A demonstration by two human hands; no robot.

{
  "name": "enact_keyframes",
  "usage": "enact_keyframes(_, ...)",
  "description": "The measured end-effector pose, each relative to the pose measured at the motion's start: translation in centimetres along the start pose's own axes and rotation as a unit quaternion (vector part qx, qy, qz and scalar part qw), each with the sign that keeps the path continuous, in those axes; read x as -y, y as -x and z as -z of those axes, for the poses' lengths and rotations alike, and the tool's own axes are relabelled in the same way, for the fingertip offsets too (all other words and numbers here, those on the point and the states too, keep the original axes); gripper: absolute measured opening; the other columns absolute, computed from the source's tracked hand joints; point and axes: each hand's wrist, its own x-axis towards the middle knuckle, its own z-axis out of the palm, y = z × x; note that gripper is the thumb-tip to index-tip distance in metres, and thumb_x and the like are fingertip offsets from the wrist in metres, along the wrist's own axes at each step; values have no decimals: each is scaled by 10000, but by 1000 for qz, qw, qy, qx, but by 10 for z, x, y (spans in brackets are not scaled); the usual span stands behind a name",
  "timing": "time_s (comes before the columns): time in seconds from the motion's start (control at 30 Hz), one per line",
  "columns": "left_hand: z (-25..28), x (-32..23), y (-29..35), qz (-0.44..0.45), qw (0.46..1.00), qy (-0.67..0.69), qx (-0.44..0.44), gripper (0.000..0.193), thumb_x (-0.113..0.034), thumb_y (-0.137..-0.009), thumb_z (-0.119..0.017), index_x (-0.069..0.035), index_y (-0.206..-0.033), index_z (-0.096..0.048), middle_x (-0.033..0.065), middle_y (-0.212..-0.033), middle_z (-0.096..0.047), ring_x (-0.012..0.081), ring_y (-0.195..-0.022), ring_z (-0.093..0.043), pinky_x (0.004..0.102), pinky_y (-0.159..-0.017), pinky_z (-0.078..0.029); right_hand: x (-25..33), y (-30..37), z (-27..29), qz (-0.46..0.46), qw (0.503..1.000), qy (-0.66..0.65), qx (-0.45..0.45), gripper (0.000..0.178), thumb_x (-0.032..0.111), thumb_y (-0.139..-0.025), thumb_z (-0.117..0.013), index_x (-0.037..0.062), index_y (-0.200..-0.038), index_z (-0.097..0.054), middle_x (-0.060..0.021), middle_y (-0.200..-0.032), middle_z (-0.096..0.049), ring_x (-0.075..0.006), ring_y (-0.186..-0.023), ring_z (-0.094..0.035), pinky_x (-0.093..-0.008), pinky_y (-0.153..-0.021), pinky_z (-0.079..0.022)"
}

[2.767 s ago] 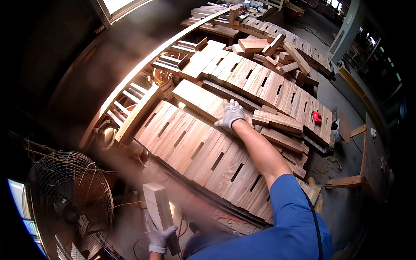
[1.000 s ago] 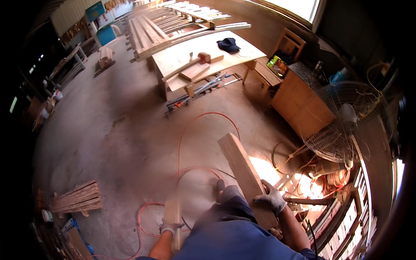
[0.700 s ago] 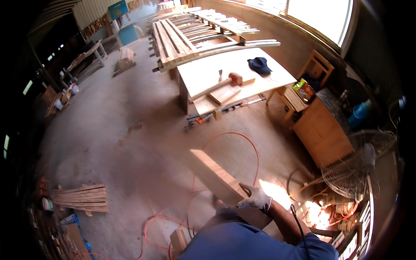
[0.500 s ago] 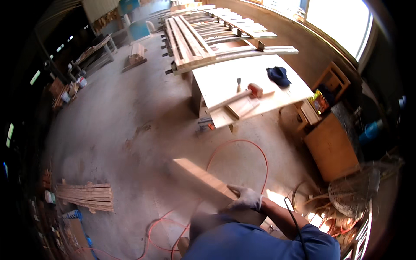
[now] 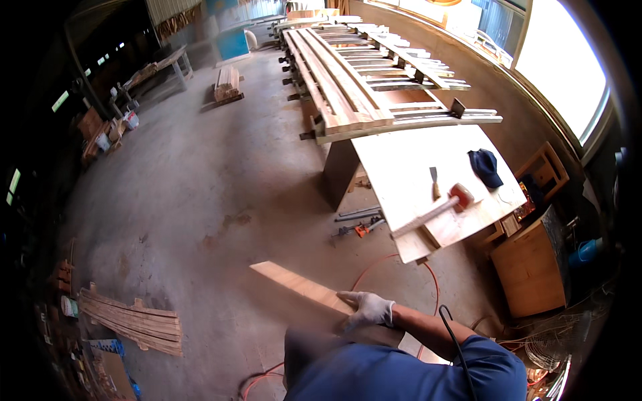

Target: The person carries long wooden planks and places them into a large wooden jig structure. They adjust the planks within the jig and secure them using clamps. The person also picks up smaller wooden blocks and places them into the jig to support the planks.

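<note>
Gripping a wooden plank (image 5: pixel 301 284) in the gloved right hand (image 5: pixel 368 310), lower centre of frame, lifted but not set down yet; can't tell about the left hand, out of view

A navy cap (image 5: pixel 486 168) and red-headed mallet (image 5: pixel 461 196) are carried by the pale worktop (image 5: pixel 401 164), right of centre; a cabinet (image 5: pixel 531 274) is seen at lower right.

Pale table (image 5: pixel 408 154) bears a mallet (image 5: pixel 461 196), dark cap (image 5: pixel 486 168) and what seems a scraper (image 5: pixel 435 185)
</note>
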Motion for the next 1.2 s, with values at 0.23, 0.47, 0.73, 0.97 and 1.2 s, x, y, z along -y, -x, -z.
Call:
enact_keyframes(0.23, 143, -116, -127, 35, 998, 30, -35, 987, -344, -591, -1029, 13, -1385, -562, 245, -1274, -714, 368, -1130, -731, 456, -909, -638, 124, -114, 19, 38, 993, 93, -54, 1122, 425, -680, -903, 35, -1628, -445, -242, -1428, -668, -324, -1308, -666, -386, -1096, -524)
enact_keyframes(0.47, 266, -273, -258, 24, 992, 41, -120, 921, -334, -629, -1013, 15, -1366, -584, 248, -1223, -733, 365, -1056, -756, 445, -808, -669, 243, -240, 71, 84, 983, 136, -85, 1099, 322, -659, -922, 26, -1611, -460, -222, -1443, -649, -295, -1323, -649, -376, -1102, -526)
enact_keyframes(0.73, 287, -447, -336, 4, 995, 42, -93, 906, -290, -638, -1001, 28, -1374, -581, 247, -1213, -734, 357, -1023, -757, 439, -791, -665, 368, -430, 197, 112, 980, 151, -64, 1076, 349, -696, -918, 41, -1618, -456, -231, -1485, -630, -284, -1330, -644, -375, -1117, -516)
enact_keyframes(0.97, 273, -612, -374, 2, 1000, 2, -29, 905, -243, -634, -997, 43, -1382, -576, 243, -1215, -732, 346, -1011, -753, 439, -809, -655, 463, -562, 318, 164, 983, -35, -67, 1138, 350, -694, -953, -21, -1623, -412, -212, -1560, -582, -291, -1434, -569, -343, -1212, -432)
enact_keyframes(1.2, 304, -777, -473, -11, 1000, -19, -19, 905, -195, -631, -992, 59, -1391, -571, 239, -1217, -730, 334, -998, -749, 438, -826, -644, 565, -706, 429, 230, 945, -202, -115, 1136, 280, -727, -996, -70, -1618, -384, -198, -1573, -551, -246, -1454, -519, -347, -1231, -395)
